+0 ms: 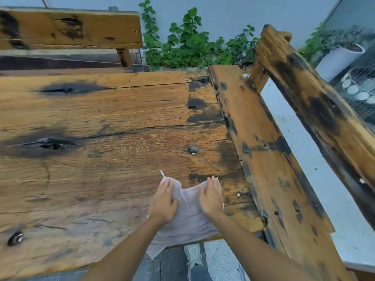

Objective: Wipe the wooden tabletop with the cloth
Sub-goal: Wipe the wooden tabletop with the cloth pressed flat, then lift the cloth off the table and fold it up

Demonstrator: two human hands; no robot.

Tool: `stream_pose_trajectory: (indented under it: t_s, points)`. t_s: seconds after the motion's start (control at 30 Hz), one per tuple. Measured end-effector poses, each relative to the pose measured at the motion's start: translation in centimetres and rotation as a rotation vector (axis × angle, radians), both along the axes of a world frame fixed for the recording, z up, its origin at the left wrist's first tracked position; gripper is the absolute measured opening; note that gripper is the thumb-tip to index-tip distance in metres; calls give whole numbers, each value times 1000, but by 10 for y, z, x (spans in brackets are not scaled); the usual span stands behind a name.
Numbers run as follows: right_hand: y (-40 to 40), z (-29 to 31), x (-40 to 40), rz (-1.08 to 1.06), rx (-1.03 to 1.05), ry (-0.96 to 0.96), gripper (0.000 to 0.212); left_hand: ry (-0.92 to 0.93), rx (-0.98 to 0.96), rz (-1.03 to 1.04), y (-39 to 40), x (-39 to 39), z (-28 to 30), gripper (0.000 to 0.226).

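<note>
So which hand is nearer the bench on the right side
Right. The right hand presses the cloth close to the bench; the left hand lies farther from it.

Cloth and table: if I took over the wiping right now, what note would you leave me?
Left hand: flat, pressing on the cloth.
Right hand: flat on the cloth too, beside the left.
The cloth lies spread at the near edge of the wooden tabletop, by its right end, one corner hanging over the edge.
Done: cannot tell how much is wiped; no clear wet trail shows.
Left: probably the wide stretch to the left and the far side.
</note>
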State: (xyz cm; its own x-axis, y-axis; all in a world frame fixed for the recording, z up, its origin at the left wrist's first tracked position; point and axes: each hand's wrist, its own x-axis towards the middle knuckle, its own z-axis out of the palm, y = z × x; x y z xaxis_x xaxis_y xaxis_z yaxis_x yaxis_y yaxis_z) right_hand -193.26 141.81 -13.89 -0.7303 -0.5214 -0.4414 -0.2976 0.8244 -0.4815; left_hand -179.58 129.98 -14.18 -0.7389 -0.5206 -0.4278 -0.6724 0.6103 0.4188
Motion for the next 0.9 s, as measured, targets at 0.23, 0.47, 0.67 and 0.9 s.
stream_pose_trajectory:
  t_s: [0.23,0.47,0.67,0.9]
  points:
    - [16,27,-67,-103,9,-156,65,-72,-57,-74,-46,-12,20,66]
    - [6,16,-105,75,144,-279,48,-280,-39,-102,-58,-50,10,27]
    - [-18,49,-129,237,23,-267,18,-267,38,-78,-103,-41,46,24]
    - [-50,121,-144,295,-135,-138,14,47,122,84,-175,10,133,15]
